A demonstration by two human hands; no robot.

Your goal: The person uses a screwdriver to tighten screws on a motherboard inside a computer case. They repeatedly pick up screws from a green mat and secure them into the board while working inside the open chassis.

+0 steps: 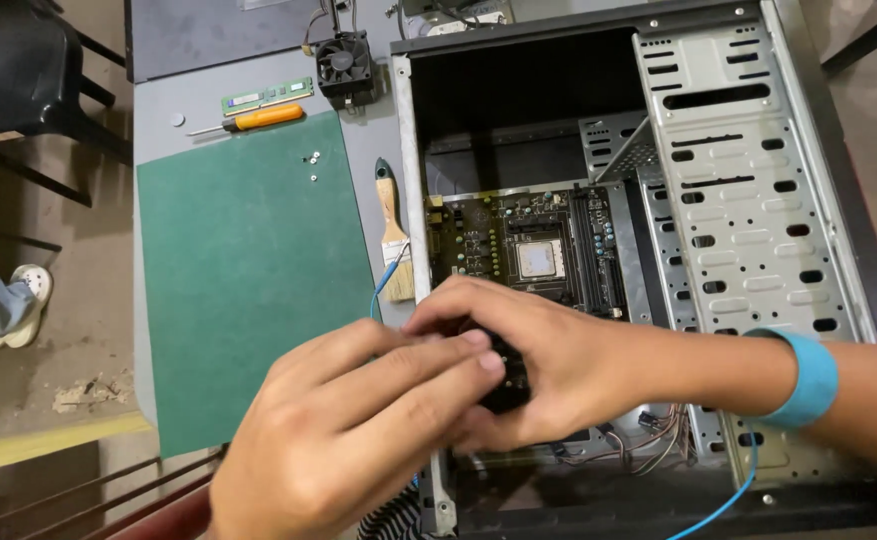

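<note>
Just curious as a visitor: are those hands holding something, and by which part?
Yes. Both hands, left hand and right hand, clasp a small black part by its sides. It is mostly hidden, so its kind cannot be told.

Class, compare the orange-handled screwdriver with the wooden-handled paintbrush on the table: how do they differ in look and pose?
The screwdriver has an orange handle and a thin metal shaft; the paintbrush has a pale wooden handle and a broad head of bristles. The screwdriver lies nearly crosswise above the green mat; the paintbrush lies lengthwise beside the open computer case. Both rest flat on the grey table, untouched by either hand.
</note>
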